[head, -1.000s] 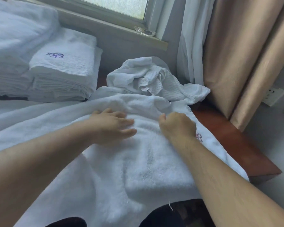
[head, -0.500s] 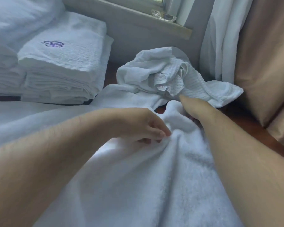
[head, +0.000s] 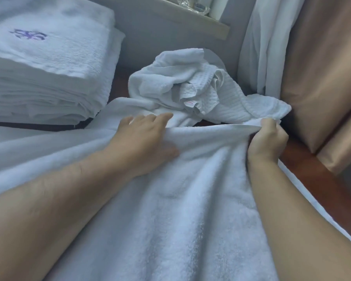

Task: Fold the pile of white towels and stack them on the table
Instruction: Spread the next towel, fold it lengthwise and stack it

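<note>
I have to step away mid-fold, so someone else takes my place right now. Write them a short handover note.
Left hand: gripping the far edge of the spread towel, fingers over the edge and thumb on the near side.
Right hand: fingers pinch the same edge, pulling it taut.
Spread towel: covers the table in front of you.
Done: folded stack at far left.
Left: fold this towel, then the crumpled pile behind it, and stack both.

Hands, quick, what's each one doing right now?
Left hand: grips the far edge of the big towel, thumb under, fingers over the fold.
Right hand: pinches that edge near its corner.
</note>
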`<action>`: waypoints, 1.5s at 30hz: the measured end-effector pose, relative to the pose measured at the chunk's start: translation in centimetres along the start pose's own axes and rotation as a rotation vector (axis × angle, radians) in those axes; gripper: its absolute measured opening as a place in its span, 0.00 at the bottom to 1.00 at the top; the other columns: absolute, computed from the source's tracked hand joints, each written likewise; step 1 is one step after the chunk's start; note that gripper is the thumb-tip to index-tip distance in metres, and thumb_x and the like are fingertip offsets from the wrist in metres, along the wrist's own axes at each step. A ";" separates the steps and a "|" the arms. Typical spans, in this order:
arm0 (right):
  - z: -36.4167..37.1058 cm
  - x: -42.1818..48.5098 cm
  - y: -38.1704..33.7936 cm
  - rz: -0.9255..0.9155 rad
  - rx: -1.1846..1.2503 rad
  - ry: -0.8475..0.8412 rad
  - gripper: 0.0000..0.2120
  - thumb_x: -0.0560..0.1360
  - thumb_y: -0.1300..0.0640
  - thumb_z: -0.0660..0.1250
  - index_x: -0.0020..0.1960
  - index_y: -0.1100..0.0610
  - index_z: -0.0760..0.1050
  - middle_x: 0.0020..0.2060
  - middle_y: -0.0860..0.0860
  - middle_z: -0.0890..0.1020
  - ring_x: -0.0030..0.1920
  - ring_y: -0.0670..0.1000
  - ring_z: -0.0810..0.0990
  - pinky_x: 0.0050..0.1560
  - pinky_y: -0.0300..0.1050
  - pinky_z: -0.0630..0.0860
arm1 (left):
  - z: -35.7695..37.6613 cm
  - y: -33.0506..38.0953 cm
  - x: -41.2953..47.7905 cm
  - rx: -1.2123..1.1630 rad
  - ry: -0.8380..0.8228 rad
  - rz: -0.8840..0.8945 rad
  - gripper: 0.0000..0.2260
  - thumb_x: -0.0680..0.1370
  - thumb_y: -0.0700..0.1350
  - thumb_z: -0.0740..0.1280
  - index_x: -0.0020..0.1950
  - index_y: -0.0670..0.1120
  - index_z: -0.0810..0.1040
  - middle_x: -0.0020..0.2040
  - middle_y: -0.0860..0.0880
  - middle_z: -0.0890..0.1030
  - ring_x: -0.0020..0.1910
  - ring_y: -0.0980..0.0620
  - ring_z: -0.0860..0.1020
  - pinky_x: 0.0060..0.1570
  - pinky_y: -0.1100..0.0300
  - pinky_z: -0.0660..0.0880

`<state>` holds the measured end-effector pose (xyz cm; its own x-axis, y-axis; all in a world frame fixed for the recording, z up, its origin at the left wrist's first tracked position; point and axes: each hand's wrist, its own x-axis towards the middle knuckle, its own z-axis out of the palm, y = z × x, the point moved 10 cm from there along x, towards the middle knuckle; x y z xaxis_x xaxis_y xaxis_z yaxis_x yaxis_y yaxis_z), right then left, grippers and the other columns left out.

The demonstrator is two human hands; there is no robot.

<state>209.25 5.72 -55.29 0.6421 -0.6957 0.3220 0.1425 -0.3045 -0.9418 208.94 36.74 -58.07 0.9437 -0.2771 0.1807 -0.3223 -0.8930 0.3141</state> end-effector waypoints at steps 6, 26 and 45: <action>1.7 0.3 2.9 0.252 0.095 -0.157 0.05 0.65 0.54 0.65 0.33 0.53 0.71 0.27 0.46 0.73 0.30 0.49 0.72 0.29 0.39 0.67 | -1.3 0.9 0.1 0.058 0.028 0.051 0.12 0.78 0.59 0.66 0.44 0.53 0.69 0.42 0.56 0.70 0.54 0.47 0.74 0.44 0.53 0.61; 1.4 3.0 -0.9 0.118 -0.317 -0.014 0.10 0.74 0.53 0.58 0.37 0.55 0.74 0.32 0.48 0.80 0.35 0.51 0.80 0.39 0.49 0.79 | -5.0 2.2 -0.9 -0.044 0.369 0.128 0.14 0.78 0.55 0.66 0.48 0.54 0.60 0.44 0.52 0.76 0.43 0.43 0.74 0.34 0.53 0.59; -4.8 -3.0 3.2 0.356 0.042 -0.167 0.07 0.71 0.56 0.66 0.39 0.51 0.82 0.33 0.46 0.85 0.38 0.50 0.85 0.41 0.52 0.83 | -1.7 7.7 -3.8 0.106 0.082 0.567 0.15 0.75 0.64 0.63 0.48 0.54 0.72 0.39 0.54 0.77 0.42 0.46 0.78 0.36 0.53 0.74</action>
<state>204.19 3.69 -58.75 0.7701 -0.6365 -0.0423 -0.0826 -0.0338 -0.9960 202.80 31.54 -54.77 0.6155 -0.6977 0.3665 -0.7625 -0.6448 0.0530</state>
